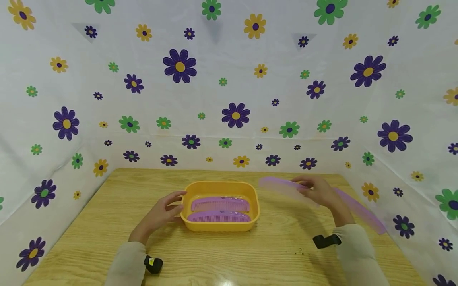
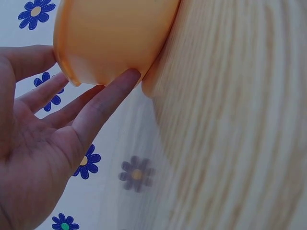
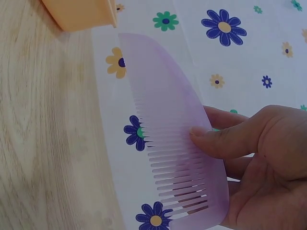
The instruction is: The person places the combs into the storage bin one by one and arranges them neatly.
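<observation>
My left hand (image 1: 164,210) touches the left end of a yellow plastic basin (image 1: 220,227) with fairly straight fingers, seen close up in the left wrist view. Inside the basin lie two purple combs, a rear comb (image 1: 220,200) and a front comb (image 1: 219,217), side by side with teeth toward me. To the basin's right, above the table, my right hand (image 1: 318,192) pinches a translucent purple comb (image 3: 168,105) by its spine, thumb on the near face. Its teeth show clearly in the right wrist view.
Another purple comb (image 1: 361,210) lies along the table's right side, partly behind the right forearm. The wooden table (image 1: 229,258) carries small dark specks near the right wrist camera (image 1: 326,241). White flower-patterned cloth (image 1: 214,99) surrounds the table at the back and sides.
</observation>
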### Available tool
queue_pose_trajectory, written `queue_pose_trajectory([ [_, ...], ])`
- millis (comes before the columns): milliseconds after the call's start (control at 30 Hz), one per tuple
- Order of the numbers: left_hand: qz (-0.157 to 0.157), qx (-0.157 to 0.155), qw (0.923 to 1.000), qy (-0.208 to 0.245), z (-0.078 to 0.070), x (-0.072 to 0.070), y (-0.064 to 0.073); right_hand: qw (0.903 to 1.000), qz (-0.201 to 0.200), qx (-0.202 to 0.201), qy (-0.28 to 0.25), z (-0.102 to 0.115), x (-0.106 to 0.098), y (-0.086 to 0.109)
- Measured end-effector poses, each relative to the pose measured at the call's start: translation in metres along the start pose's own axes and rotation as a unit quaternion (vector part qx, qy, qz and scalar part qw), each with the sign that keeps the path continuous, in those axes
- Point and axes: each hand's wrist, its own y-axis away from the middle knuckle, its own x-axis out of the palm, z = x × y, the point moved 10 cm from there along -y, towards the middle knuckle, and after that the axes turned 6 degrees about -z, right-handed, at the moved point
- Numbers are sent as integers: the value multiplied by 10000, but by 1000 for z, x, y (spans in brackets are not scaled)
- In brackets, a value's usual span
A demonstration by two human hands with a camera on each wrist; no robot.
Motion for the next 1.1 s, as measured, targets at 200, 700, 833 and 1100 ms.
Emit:
queue_pose_trajectory([
  [200,-32,0,10000,-43,1,-1,-1,9999,52,138,58,6,3,-5],
  [700,-21,29,10000,-63,0,1,1,9998,144,78,102,23,7,-19],
  [833,-3,0,10000,-19,-1,1,1,9998,157,62,77,28,10,-21],
  [1100,0,49,10000,-31,-1,1,1,9998,188,28,6,39,18,-26],
])
